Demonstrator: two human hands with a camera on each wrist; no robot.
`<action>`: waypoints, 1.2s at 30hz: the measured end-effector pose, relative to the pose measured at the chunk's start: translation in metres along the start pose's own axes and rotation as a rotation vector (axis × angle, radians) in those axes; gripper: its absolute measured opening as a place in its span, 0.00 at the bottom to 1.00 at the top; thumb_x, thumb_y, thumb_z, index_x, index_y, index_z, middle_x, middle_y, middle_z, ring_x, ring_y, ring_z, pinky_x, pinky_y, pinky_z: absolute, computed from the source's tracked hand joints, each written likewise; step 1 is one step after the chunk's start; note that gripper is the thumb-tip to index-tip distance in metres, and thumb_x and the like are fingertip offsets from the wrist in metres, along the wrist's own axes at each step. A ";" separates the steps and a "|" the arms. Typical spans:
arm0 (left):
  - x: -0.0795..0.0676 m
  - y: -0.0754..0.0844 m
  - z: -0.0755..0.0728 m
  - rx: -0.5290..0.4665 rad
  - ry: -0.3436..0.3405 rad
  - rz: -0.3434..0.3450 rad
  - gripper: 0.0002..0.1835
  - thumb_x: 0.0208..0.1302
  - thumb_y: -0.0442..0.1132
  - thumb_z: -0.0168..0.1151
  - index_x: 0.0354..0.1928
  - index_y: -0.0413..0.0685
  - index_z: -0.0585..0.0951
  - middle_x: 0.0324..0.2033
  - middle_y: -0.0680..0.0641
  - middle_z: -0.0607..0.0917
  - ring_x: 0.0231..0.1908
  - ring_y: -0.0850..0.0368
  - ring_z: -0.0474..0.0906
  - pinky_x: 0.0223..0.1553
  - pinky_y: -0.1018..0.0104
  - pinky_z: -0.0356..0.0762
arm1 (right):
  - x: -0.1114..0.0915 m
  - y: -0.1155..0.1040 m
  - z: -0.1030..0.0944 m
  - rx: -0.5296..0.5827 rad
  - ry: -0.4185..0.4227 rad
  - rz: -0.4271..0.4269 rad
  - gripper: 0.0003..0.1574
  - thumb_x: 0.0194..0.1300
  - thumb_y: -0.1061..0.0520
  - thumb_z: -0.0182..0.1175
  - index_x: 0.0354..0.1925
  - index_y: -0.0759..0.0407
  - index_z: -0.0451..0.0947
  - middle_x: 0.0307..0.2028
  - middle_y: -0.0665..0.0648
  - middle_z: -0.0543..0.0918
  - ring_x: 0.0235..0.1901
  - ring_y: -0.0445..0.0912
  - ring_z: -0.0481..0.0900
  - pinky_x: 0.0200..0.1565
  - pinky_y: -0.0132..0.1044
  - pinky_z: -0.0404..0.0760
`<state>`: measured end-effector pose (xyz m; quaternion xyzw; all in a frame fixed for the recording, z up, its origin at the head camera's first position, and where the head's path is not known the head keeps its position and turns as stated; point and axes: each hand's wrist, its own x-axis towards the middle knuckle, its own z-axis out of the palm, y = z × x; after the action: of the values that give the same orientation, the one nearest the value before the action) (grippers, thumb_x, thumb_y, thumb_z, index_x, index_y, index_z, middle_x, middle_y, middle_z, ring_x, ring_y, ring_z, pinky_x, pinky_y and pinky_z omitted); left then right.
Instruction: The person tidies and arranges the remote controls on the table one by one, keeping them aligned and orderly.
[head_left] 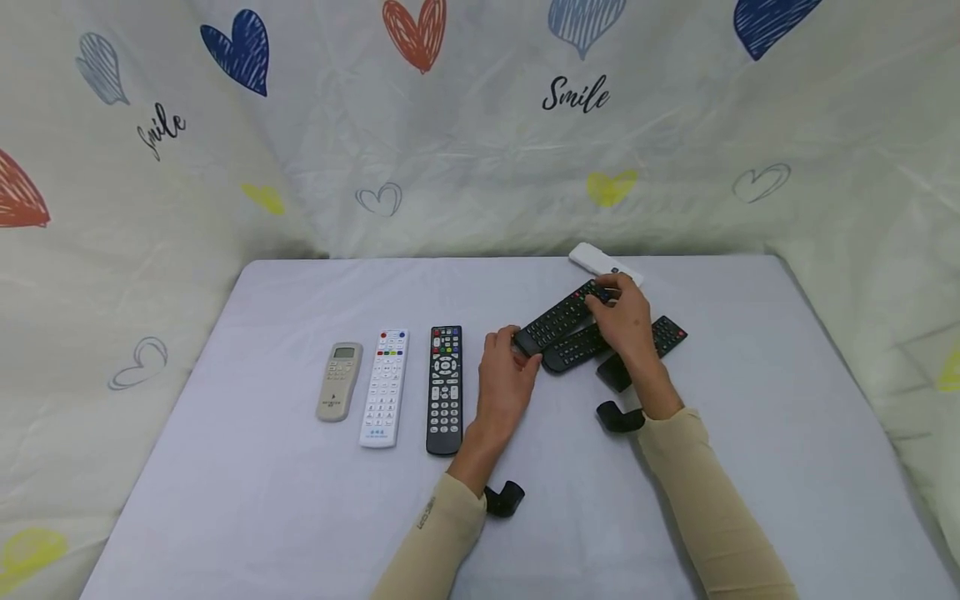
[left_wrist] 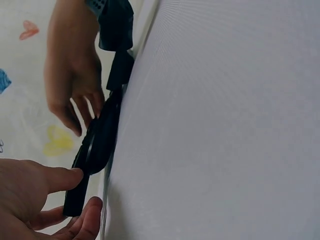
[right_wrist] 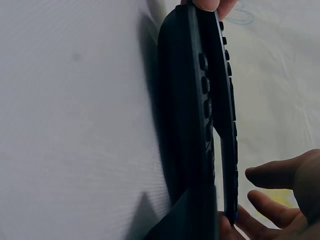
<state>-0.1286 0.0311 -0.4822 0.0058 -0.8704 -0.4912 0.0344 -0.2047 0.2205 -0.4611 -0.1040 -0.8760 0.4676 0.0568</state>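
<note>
A black remote control [head_left: 564, 317] lies slantwise above a second black remote control [head_left: 576, 348] in the head view. My left hand [head_left: 507, 379] pinches its lower left end, thumb on one side and fingers on the other, as the left wrist view shows. At its upper right end is my right hand [head_left: 624, 321]. In the right wrist view, the right thumb [right_wrist: 272, 174] stands apart from the remote, while fingertips touch its far end. Under the right wrist lies a third black remote control [head_left: 670, 335], partly hidden.
Left of the hands, a small beige remote [head_left: 340, 382], a white remote [head_left: 385, 388] and a black remote [head_left: 445, 390] lie side by side. Another white remote [head_left: 600, 260] sits at the back edge of the white table [head_left: 270, 517]. A patterned cloth [head_left: 487, 150] hangs behind.
</note>
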 end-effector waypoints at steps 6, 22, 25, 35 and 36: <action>-0.008 0.003 -0.002 0.021 -0.021 0.022 0.28 0.67 0.40 0.73 0.66 0.45 0.75 0.47 0.45 0.78 0.35 0.63 0.78 0.32 0.73 0.76 | 0.001 -0.002 -0.001 0.064 0.008 0.006 0.28 0.73 0.59 0.62 0.67 0.66 0.72 0.70 0.69 0.74 0.72 0.63 0.72 0.70 0.55 0.74; -0.023 0.004 -0.003 -0.010 -0.059 0.042 0.34 0.65 0.44 0.75 0.71 0.52 0.73 0.47 0.46 0.77 0.36 0.65 0.79 0.35 0.75 0.77 | 0.001 -0.012 -0.004 0.252 -0.091 0.071 0.32 0.73 0.58 0.65 0.70 0.64 0.71 0.59 0.63 0.76 0.51 0.42 0.79 0.48 0.23 0.81; -0.025 0.004 -0.003 -0.004 -0.060 0.054 0.36 0.64 0.45 0.75 0.72 0.51 0.72 0.46 0.47 0.78 0.36 0.65 0.78 0.35 0.74 0.77 | 0.002 -0.011 -0.001 0.312 -0.145 0.054 0.32 0.74 0.58 0.64 0.71 0.65 0.69 0.48 0.56 0.80 0.39 0.34 0.81 0.42 0.22 0.83; -0.038 0.003 -0.008 0.037 -0.084 0.041 0.38 0.62 0.48 0.77 0.72 0.51 0.72 0.44 0.50 0.79 0.35 0.65 0.77 0.31 0.74 0.73 | -0.001 -0.009 0.008 0.333 -0.269 0.027 0.35 0.72 0.59 0.65 0.72 0.62 0.67 0.32 0.42 0.82 0.32 0.32 0.82 0.37 0.28 0.84; -0.040 0.003 -0.009 0.040 -0.088 0.039 0.38 0.62 0.48 0.77 0.72 0.51 0.71 0.45 0.50 0.79 0.35 0.65 0.77 0.31 0.75 0.73 | -0.001 -0.010 0.008 0.332 -0.276 0.026 0.35 0.72 0.59 0.65 0.72 0.62 0.68 0.31 0.42 0.82 0.32 0.32 0.82 0.37 0.28 0.84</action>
<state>-0.0886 0.0269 -0.4775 -0.0321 -0.8805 -0.4729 0.0055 -0.2061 0.2083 -0.4576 -0.0394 -0.7848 0.6161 -0.0536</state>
